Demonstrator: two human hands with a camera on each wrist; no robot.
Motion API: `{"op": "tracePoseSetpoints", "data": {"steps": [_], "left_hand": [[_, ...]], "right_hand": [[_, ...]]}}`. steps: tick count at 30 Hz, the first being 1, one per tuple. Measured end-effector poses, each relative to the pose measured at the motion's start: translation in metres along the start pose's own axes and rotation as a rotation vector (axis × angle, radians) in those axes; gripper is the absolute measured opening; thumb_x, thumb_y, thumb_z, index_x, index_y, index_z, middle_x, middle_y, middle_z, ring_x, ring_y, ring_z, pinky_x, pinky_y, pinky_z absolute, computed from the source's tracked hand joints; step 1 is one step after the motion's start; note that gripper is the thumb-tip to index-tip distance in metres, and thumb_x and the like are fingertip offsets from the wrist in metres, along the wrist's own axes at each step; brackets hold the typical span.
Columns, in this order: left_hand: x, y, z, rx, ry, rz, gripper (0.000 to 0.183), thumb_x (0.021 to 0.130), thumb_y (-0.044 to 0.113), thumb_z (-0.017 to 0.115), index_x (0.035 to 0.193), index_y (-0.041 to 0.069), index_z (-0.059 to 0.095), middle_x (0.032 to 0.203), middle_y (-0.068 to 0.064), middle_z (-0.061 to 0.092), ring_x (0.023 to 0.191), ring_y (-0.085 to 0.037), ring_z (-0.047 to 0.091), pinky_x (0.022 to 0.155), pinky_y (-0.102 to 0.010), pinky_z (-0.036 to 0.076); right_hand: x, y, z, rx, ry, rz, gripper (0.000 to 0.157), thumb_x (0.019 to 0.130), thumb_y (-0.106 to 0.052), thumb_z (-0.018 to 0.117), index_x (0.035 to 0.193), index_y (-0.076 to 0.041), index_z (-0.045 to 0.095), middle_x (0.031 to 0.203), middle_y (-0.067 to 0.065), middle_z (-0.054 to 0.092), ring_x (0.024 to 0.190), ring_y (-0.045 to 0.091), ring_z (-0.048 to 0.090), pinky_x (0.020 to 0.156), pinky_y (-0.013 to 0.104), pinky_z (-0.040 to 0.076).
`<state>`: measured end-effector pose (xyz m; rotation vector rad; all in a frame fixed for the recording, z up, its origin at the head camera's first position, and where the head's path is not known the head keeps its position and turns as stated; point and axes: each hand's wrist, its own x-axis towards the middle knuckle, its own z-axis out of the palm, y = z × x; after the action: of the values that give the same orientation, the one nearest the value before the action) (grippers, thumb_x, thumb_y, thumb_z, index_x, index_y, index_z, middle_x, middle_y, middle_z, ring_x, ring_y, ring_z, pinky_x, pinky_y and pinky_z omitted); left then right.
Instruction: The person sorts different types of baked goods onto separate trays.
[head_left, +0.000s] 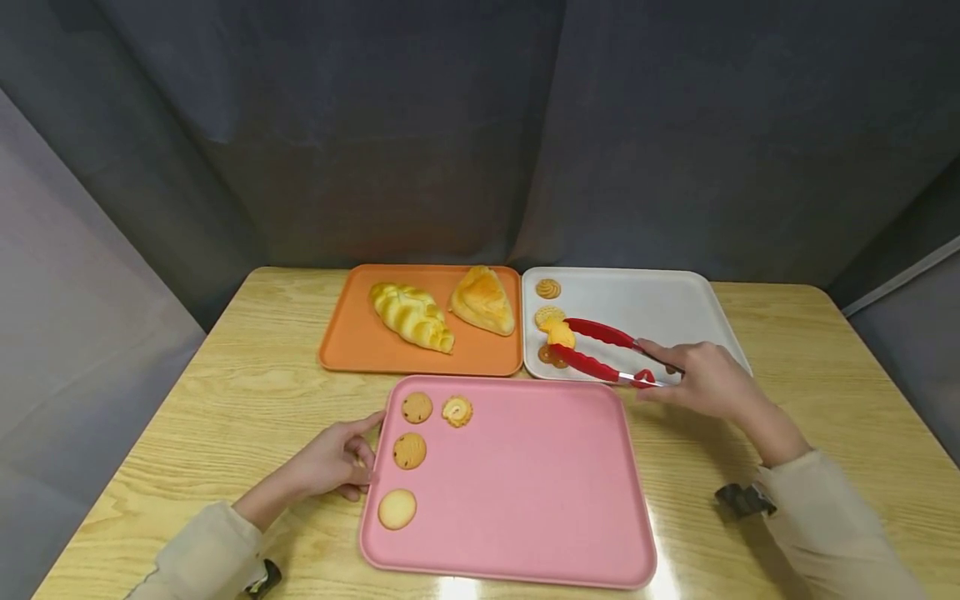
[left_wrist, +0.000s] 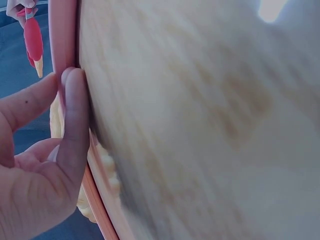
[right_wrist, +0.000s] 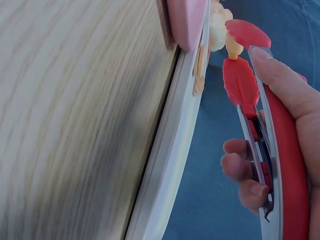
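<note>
My right hand (head_left: 705, 379) grips a pair of red-tipped tongs (head_left: 592, 362), thumb along one arm and fingers round the other. Between the tong tips is a small yellow-orange cookie (head_left: 561, 335), over the left part of the white tray (head_left: 645, 292). A round patterned cookie (head_left: 549, 316) lies beside the tips, with brown cookies (head_left: 545, 354) partly hidden under them. My left hand (head_left: 333, 462) touches the left rim of the pink tray (head_left: 517, 483) with its fingertips. On that tray lie two speckled cookies (head_left: 409, 451), a plain round cookie (head_left: 397, 508) and a fluted cookie (head_left: 457, 411).
The orange tray (head_left: 352, 350) stands left of the white one, carrying a braided bread (head_left: 412, 317) and a triangular pastry (head_left: 482, 302). A swirl cookie (head_left: 548, 288) is in the white tray's back left corner. Dark curtain (head_left: 405, 133) hangs behind the wooden table (head_left: 277, 358).
</note>
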<state>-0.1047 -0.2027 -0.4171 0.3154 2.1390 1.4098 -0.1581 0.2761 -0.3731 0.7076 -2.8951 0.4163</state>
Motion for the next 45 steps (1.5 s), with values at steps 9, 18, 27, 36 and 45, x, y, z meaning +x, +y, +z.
{"op": "tracePoseSetpoints", "data": {"steps": [9, 18, 27, 36, 45], "left_hand": [[0.000, 0.001, 0.000, -0.010, 0.004, -0.010, 0.081, 0.076, -0.010, 0.062, 0.144, -0.002, 0.018, 0.075, -0.012, 0.055, 0.055, -0.017, 0.055, 0.047, -0.036, 0.053], [0.000, 0.002, 0.001, 0.005, 0.006, 0.001, 0.081, 0.076, -0.010, 0.062, 0.144, -0.002, 0.018, 0.075, -0.013, 0.055, 0.054, -0.017, 0.055, 0.046, -0.036, 0.053], [0.000, 0.002, 0.001, -0.001, 0.008, 0.001, 0.081, 0.076, -0.009, 0.063, 0.144, -0.001, 0.019, 0.074, -0.013, 0.055, 0.054, -0.017, 0.055, 0.046, -0.037, 0.053], [0.000, 0.001, 0.001, -0.015, 0.006, -0.001, 0.082, 0.076, -0.009, 0.063, 0.144, 0.000, 0.018, 0.074, -0.013, 0.055, 0.053, -0.017, 0.055, 0.046, -0.037, 0.053], [0.000, 0.001, 0.001, 0.002, 0.011, -0.005, 0.081, 0.076, -0.010, 0.062, 0.144, -0.002, 0.018, 0.075, -0.013, 0.055, 0.053, -0.016, 0.054, 0.046, -0.037, 0.053]], "right_hand": [[0.007, 0.011, -0.001, 0.017, -0.077, 0.115, 0.075, 0.065, -0.039, 0.080, 0.126, -0.002, 0.054, 0.058, -0.005, 0.053, 0.058, 0.015, 0.041, 0.050, 0.026, 0.035], [0.015, 0.021, 0.000, 0.027, -0.101, 0.190, 0.080, 0.068, -0.047, 0.075, 0.129, -0.002, 0.050, 0.061, -0.002, 0.054, 0.062, 0.018, 0.042, 0.051, 0.027, 0.035], [0.025, 0.028, 0.000, 0.019, -0.096, 0.279, 0.079, 0.069, -0.042, 0.076, 0.131, -0.001, 0.047, 0.069, 0.008, 0.061, 0.067, 0.023, 0.045, 0.049, 0.027, 0.035], [0.035, 0.040, -0.002, 0.049, -0.128, 0.353, 0.083, 0.071, -0.049, 0.072, 0.134, -0.003, 0.043, 0.050, 0.003, 0.041, 0.049, 0.019, 0.031, 0.044, 0.028, 0.028], [0.050, 0.053, 0.003, 0.060, -0.159, 0.386, 0.083, 0.072, -0.049, 0.071, 0.134, 0.000, 0.043, 0.050, 0.006, 0.039, 0.049, 0.019, 0.030, 0.043, 0.029, 0.027]]}}
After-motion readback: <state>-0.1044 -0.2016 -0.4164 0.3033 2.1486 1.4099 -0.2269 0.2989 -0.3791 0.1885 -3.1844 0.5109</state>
